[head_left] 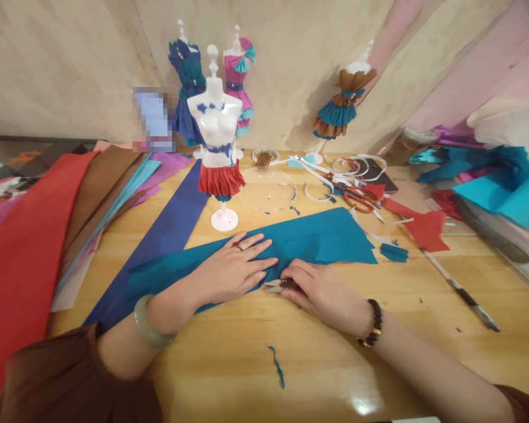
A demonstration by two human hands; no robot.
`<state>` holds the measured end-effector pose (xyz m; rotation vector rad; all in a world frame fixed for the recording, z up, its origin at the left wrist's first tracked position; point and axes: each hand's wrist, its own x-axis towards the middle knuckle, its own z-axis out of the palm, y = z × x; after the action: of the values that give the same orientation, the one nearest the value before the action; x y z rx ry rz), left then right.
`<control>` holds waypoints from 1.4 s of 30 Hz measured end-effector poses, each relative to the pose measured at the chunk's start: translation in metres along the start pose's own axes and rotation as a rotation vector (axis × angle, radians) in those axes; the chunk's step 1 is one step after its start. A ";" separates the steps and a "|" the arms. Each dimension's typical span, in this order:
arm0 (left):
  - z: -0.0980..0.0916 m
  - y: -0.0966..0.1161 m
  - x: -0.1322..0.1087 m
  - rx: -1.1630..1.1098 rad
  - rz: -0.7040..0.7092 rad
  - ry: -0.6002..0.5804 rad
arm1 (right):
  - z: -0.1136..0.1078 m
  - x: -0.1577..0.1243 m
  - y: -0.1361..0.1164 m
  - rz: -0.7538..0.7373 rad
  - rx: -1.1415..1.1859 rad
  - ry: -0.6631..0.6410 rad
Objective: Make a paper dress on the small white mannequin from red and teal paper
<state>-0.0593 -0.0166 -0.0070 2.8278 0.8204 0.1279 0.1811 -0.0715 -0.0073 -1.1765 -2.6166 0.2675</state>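
Note:
My left hand (231, 264) lies flat with fingers spread on a long sheet of teal crepe paper (320, 235). In my right hand (324, 288) is a small pair of thread snips (273, 286), its blades pointing left at the paper's near edge, close to my left fingertips. Whether the blades are cutting is hard to make out. Behind the sheet stands a white mini dress form (216, 117) wearing a ruffled red skirt (220, 178) with teal showing under its hem. Blue bits cling to its bust and waist.
Blue paper (158, 247) and stacked red paper (30, 252) lie left. Three dressed forms, including a brown-and-teal one (341, 106), stand behind. Orange-handled scissors (359, 200), white strips, red scraps (427, 229) and a pen (462, 292) lie right. A teal shred (277, 367) lies in front.

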 end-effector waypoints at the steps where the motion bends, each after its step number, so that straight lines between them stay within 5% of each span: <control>1: 0.000 0.000 0.000 -0.002 0.000 0.001 | 0.000 0.000 0.000 0.000 0.001 0.004; 28: -0.001 -0.001 0.001 -0.124 -0.051 0.030 | -0.006 -0.018 0.007 0.074 0.014 0.058; 42: 0.002 -0.002 0.001 -0.087 -0.042 0.030 | 0.000 0.001 -0.008 0.013 0.014 0.026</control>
<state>-0.0596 -0.0150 -0.0094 2.7317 0.8582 0.1950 0.1747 -0.0758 -0.0049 -1.1855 -2.5816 0.2707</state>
